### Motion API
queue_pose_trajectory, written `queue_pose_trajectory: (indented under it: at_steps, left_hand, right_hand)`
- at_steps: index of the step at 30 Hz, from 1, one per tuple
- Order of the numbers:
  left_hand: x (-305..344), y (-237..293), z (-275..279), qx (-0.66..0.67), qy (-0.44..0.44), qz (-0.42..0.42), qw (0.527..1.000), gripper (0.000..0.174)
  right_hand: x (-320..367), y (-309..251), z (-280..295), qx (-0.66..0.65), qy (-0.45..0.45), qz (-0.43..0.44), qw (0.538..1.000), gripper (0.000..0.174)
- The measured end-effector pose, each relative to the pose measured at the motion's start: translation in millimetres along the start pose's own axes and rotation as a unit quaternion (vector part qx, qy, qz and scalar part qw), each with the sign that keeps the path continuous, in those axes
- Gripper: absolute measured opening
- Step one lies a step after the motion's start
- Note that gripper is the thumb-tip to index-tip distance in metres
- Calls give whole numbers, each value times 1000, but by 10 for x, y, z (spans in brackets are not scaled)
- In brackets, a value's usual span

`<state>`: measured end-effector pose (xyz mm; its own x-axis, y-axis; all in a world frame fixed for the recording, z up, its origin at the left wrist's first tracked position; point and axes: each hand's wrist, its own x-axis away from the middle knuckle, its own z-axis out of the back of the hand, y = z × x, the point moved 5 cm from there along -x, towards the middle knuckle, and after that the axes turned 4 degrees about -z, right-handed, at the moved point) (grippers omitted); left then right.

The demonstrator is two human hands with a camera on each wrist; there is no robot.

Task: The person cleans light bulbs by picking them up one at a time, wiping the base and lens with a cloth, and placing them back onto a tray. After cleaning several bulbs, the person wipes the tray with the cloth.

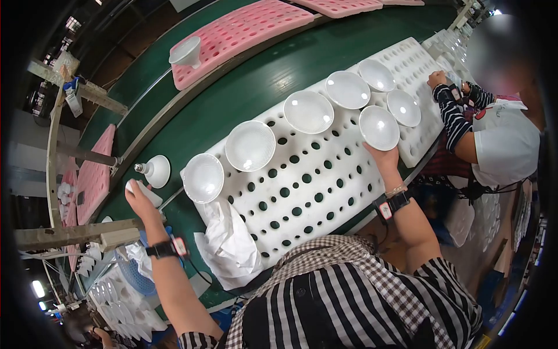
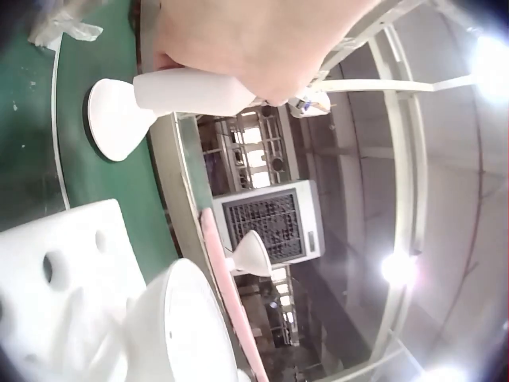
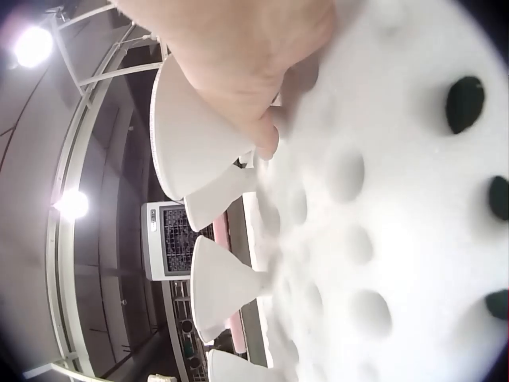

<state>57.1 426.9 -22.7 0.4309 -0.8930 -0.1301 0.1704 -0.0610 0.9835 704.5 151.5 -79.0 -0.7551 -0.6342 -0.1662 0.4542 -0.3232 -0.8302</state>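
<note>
My right hand [image 1: 383,160] grips a white cone-shaped lamp cup [image 1: 379,128] from beneath, near its neck. In the right wrist view, this lamp cup [image 3: 187,127] tilts close over the white foam board, with fingertips at its narrow end. My left hand [image 1: 142,203] holds a smooth white piece [image 2: 195,91] whose kind I cannot tell. Near that hand, a white lamp cup [image 1: 157,171] with a dark-tipped base lies on the green belt [image 1: 256,96]. Several more lamp cups [image 1: 250,145] stand face up along the far side of the perforated white foam board [image 1: 302,192].
Crumpled white sheeting [image 1: 229,250] lies over the board's near left corner. Behind the belt, a pink foam board [image 1: 244,38] carries one lamp cup [image 1: 186,52]. Another person [image 1: 505,145] works at the right, beside a second white foam board [image 1: 410,64]. A wooden bar [image 1: 75,234] juts in from the left.
</note>
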Motion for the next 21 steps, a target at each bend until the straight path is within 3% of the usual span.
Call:
queue_pose_trajectory:
  at_steps: [2,3,4,5,6,7,8,10,11,12,13,15,17,20,21]
  left_hand:
    - [387,111,126,17,2,-13,1000,48]
    - [642,195,154,4,-2,-32,999,44]
    - [900,257,173,-9,-6,-51,999,40]
    - [1150,271,165,-35,-24,-71,997,38]
    - [1391,265,148,-61,-42,-91,993,36]
    - [1624,243,140,-83,-65,-104,989,35]
    - [1831,236,109,-106,-88,-116,984,35]
    - [2239,326,-79,-187,-187,-189,946,41]
    - [2414,376,-198,-274,-259,-239,895,45]
    - [2572,401,-295,-358,-326,-283,828,50]
    - [2669,411,-310,-361,-320,-282,829,50]
    - [2830,346,-366,-434,-363,-281,776,55]
    - [2876,368,-318,-467,-346,-290,760,56]
    - [2912,356,-259,-522,-320,-298,733,58]
    - [2905,349,-242,-544,-310,-296,721,59]
  right_hand:
    - [-147,340,-114,52,32,-4,998,62]
    - [-282,959,-258,-277,-32,-124,952,64]
    - [-302,1098,-356,-433,-73,-171,882,66]
    - [-311,1225,-450,-569,-96,-228,784,67]
    - [-334,1113,-378,-209,-24,-125,970,69]
    - [-317,951,-376,-15,1,-53,998,70]
    - [-289,790,-374,184,52,7,981,70]
    - [-233,522,-282,76,56,26,995,63]
    - [-209,388,-225,38,55,34,997,60]
    - [-187,356,-204,-62,15,-51,997,55]
    - [-143,328,-208,-160,-26,-136,977,50]
    - [-6,59,-153,-183,8,-101,978,46]
    - [188,-32,-103,-200,52,-69,976,42]
    - [476,-92,-226,-310,-33,-109,944,40]
    - [589,-284,-265,-385,-69,-104,914,37]
